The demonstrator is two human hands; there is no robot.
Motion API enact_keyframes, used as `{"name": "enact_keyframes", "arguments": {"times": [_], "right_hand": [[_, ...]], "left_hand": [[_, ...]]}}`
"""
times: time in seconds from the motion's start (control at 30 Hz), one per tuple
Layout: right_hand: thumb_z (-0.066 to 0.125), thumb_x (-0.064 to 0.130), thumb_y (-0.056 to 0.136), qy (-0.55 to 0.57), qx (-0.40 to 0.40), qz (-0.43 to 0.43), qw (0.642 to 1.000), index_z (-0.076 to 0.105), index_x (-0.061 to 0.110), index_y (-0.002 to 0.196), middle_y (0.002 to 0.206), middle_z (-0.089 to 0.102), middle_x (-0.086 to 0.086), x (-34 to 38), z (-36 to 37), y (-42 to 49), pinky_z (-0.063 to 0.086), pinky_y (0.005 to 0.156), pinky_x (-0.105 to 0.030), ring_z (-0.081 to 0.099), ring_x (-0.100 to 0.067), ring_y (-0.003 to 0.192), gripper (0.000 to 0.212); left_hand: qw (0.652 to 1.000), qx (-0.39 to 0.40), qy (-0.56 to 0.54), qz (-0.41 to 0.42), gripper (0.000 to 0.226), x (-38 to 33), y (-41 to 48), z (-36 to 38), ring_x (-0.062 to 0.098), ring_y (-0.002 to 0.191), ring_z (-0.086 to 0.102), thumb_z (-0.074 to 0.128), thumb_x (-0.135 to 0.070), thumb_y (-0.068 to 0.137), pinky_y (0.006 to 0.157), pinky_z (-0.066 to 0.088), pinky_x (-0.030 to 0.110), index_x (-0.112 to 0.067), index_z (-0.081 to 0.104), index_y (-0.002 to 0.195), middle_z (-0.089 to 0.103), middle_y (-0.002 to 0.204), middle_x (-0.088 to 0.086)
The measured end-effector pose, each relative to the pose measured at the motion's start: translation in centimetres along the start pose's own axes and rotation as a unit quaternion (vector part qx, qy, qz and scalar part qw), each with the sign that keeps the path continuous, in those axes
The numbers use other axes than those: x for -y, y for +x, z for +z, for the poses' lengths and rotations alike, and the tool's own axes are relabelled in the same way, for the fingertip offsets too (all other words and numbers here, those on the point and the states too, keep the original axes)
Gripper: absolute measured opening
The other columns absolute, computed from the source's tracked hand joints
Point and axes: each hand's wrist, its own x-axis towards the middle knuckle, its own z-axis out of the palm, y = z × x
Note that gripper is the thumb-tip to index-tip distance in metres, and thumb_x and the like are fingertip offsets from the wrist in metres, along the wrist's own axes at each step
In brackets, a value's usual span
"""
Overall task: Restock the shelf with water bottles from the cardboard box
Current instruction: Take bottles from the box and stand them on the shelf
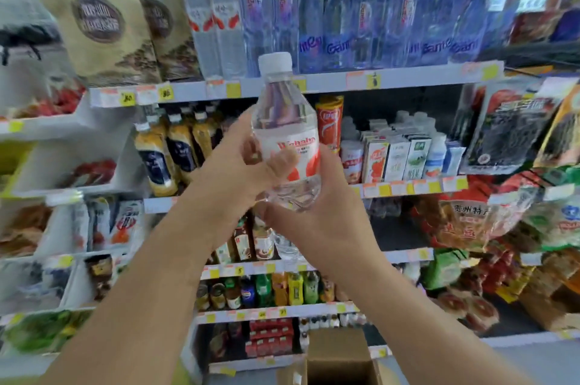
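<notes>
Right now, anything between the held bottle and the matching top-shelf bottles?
Nothing visible. Left hand and right hand hold the water bottle in open air; matching bottles stand up-left on the top shelf. Free slot: cannot tell.

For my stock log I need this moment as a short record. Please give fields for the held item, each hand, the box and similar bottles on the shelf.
held item: water bottle, upright, white cap on
left hand: grips the bottle's middle
right hand: holds the bottle's base
cardboard box: open, bottom of view, contents not visible
similar bottles: two visible on the top shelf, left of the blue bottles
</notes>
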Motion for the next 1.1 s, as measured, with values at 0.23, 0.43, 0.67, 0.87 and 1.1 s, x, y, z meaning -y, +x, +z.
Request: {"name": "enact_keyframes", "arguments": {"times": [0.23, 0.43, 0.67, 0.87, 1.1], "right_hand": [[0.068, 0.067, 0.076, 0.016, 0.040, -0.040, 0.998, 0.018, 0.047, 0.150, 0.146, 0.042, 0.023, -0.9, -0.3, 4.9, 0.042, 0.103, -0.030, 0.041, 0.002, 0.133, 0.091], [0.078, 0.025, 0.083, 0.169, 0.116, -0.044, 0.978, 0.053, 0.043, 0.125, 0.110, 0.070, 0.015, 0.3, 0.1, 8.7, 0.059, 0.080, -0.031, 0.069, -0.005, 0.099, 0.052], [0.078, 0.051, 0.075, 0.066, 0.019, -0.069, 0.995, 0.030, 0.063, 0.128, 0.115, 0.063, 0.026, 0.4, 3.7, 11.3, 0.058, 0.081, -0.036, 0.063, 0.003, 0.102, 0.073], [0.069, 0.047, 0.085, 0.117, 0.071, -0.057, 0.989, 0.030, 0.055, 0.140, 0.126, 0.061, 0.020, 0.7, 5.8, 13.7, 0.050, 0.098, -0.042, 0.059, -0.005, 0.117, 0.068], [0.080, 0.046, 0.074, 0.064, -0.025, -0.032, 0.997, 0.034, 0.071, 0.110, 0.099, 0.055, 0.049, 2.8, 10.6, 17.2, 0.052, 0.076, -0.013, 0.058, 0.018, 0.093, 0.064]], "left_hand": [[0.992, -0.056, -0.115, 0.001, 0.063, -1.7, 4.0, -1.8, 0.032, 0.102, 0.069, 0.076, -0.019, 0.074, 0.078, 0.058, 0.047, -0.011, 0.054, 0.133, 0.070, 0.115, 0.015], [0.986, -0.052, -0.159, 0.008, 0.034, -2.2, 6.5, -3.2, 0.026, 0.102, 0.068, 0.059, -0.020, 0.088, 0.082, 0.058, 0.044, -0.011, 0.065, 0.120, 0.071, 0.112, 0.011], [0.993, -0.112, 0.020, -0.008, 0.060, -2.8, 8.6, -4.6, 0.021, 0.104, 0.070, 0.078, -0.026, 0.069, 0.088, 0.054, 0.041, -0.020, 0.059, 0.125, 0.074, 0.110, 0.002], [0.991, -0.118, -0.055, 0.001, 0.058, -2.7, 9.9, -9.5, 0.036, 0.105, 0.068, 0.078, -0.015, 0.070, 0.087, 0.054, 0.051, -0.014, 0.060, 0.126, 0.071, 0.114, 0.016], [0.998, -0.055, -0.005, 0.021, 0.033, -2.2, 12.6, -15.2, 0.026, 0.105, 0.068, 0.066, -0.018, 0.088, 0.086, 0.055, 0.041, -0.021, 0.065, 0.121, 0.073, 0.107, 0.003]]}}
